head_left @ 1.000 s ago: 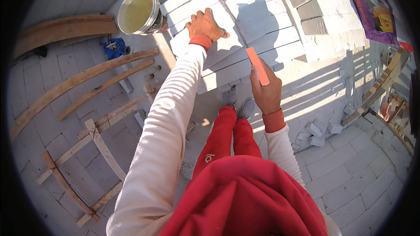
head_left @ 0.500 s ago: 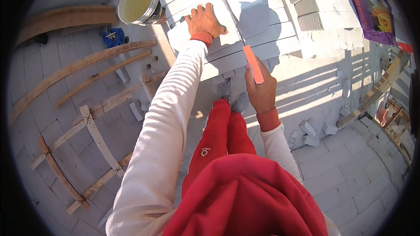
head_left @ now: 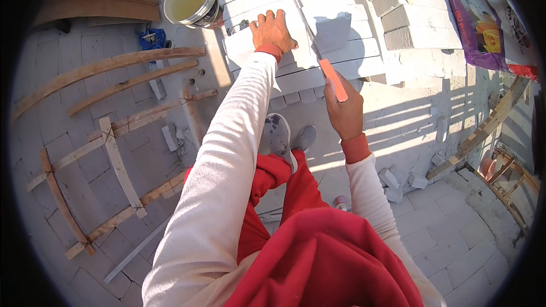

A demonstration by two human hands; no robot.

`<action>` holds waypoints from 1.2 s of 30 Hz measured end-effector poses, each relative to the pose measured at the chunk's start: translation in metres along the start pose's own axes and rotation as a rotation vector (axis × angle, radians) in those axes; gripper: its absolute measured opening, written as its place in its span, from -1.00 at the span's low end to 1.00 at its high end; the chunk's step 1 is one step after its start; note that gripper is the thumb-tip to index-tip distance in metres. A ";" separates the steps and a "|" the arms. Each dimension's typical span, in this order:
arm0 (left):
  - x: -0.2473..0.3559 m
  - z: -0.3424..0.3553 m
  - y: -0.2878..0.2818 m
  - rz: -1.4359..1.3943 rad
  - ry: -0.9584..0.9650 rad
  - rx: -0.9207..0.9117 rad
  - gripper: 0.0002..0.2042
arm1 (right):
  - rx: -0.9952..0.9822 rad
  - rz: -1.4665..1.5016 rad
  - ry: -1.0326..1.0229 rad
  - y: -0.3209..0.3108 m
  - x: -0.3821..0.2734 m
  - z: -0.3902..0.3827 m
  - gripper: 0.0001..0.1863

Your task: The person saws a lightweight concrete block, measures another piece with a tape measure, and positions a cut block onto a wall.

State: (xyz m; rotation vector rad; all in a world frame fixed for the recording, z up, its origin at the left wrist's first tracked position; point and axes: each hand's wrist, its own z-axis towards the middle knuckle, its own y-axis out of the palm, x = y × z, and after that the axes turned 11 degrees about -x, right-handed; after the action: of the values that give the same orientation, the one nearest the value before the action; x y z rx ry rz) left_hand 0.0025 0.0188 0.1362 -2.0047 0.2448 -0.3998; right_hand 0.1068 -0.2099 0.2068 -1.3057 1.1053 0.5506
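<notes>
My left hand (head_left: pixel 273 33) lies with fingers spread on a pale block (head_left: pixel 242 48), pressing on its top at the left of the stack. An orange-handled hand saw (head_left: pixel 334 81) is gripped in my right hand (head_left: pixel 347 111). Its thin blade, seen nearly edge-on, runs away from me along a dark line between the pale blocks; how deep it sits I cannot tell. Another pale block (head_left: pixel 333 33) stands in my shadow to the right of the blade. One grey shoe (head_left: pixel 277 136) is raised near the stack, the other (head_left: pixel 307 137) beside it.
A bucket of cloudy liquid (head_left: pixel 214 0) stands at the back left. Tied wooden frames (head_left: pixel 122 170) and curved-looking planks (head_left: pixel 114 70) lie on the left. More stacked blocks (head_left: pixel 424 20) and a purple-and-white bag (head_left: pixel 478 23) are at the right. Broken block pieces (head_left: pixel 389 178) lie below.
One of my feet has lifted, with the knee bent. The view has shifted slightly. My left hand stays on the block and my right hand keeps hold of the saw.
</notes>
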 end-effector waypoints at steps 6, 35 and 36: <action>-0.006 0.010 -0.003 -0.026 -0.026 -0.042 -0.06 | -0.013 0.059 0.038 0.004 0.006 0.008 -0.62; -0.014 0.049 -0.016 -0.034 -0.042 -0.177 0.09 | -0.115 -0.045 0.085 -0.004 -0.020 0.025 -0.70; -0.015 0.045 -0.013 -0.035 -0.062 -0.176 0.10 | -0.131 -0.057 0.115 -0.012 -0.018 -0.001 -0.66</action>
State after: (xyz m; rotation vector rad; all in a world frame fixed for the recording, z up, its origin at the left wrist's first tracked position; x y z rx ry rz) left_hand 0.0057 0.0670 0.1263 -2.1934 0.2121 -0.3477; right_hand 0.1093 -0.2091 0.2279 -1.4935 1.1374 0.5177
